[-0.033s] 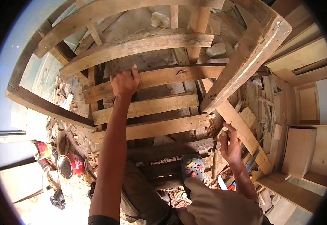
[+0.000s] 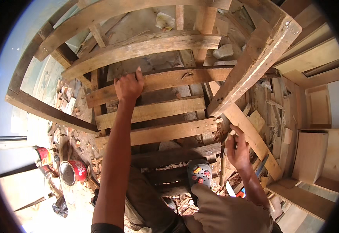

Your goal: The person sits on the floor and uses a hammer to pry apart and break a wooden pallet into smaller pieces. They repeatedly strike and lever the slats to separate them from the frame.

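My left hand (image 2: 128, 86) is closed over a brown wooden slat (image 2: 169, 79), its thumb sticking up past the far edge. That slat belongs to a rough wooden frame with several parallel slats, among them a paler slat (image 2: 158, 108) nearer me. To the right, my right hand (image 2: 237, 149) is raised with its fingers curled together near the slat ends. Whatever its fingertips may pinch is too small to name. Between the two hands, a thick wooden post (image 2: 255, 64) slants up from the frame. A grey clog (image 2: 200, 173) on my foot rests on the darker near slats.
Two red cans stand at the left, the nearer can (image 2: 73, 172) being open-topped. A loose plank (image 2: 251, 138) lies slanting behind my right hand. Wood scraps (image 2: 66, 95) litter the floor. Plywood boxes (image 2: 311, 157) line the right side. A pale stone (image 2: 223, 51) lies beyond the frame.
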The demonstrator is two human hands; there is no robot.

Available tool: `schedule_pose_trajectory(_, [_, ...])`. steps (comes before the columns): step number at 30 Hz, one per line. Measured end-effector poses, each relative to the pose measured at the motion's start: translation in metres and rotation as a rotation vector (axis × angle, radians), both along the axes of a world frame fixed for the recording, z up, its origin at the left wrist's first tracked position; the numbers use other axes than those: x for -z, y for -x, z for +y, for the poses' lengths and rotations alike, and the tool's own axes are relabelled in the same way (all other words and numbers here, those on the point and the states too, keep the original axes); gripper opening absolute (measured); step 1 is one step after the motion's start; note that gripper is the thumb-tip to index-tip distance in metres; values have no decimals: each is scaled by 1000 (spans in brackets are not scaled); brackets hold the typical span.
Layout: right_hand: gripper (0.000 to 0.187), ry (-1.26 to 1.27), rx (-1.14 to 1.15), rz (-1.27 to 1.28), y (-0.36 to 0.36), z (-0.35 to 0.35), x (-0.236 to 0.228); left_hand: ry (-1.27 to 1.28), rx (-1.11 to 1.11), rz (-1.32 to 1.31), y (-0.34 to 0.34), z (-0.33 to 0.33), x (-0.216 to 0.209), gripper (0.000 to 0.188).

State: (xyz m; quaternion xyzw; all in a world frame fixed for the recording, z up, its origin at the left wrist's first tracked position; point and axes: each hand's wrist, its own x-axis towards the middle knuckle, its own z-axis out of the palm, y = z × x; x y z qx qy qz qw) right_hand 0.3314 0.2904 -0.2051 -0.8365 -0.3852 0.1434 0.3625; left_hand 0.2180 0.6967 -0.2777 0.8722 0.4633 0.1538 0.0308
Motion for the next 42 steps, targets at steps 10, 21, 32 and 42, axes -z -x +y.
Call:
schedule_pose_trajectory(10, [37, 571, -291, -585, -42, 175, -41, 33, -3, -40, -9, 5, -8, 62])
schedule_pose_trajectory(21, [21, 691, -237, -656, -56, 214, -32, 42, -8, -61, -5, 2, -14, 63])
schedule_pose_trajectory(32, [24, 894, -179, -742, -62, 217, -26, 122, 4, -35, -5, 1, -17, 62])
schedule_pose_trajectory(42, [23, 857, -135, -774, -66, 225, -16, 78, 12, -86, -3, 4, -13, 61])
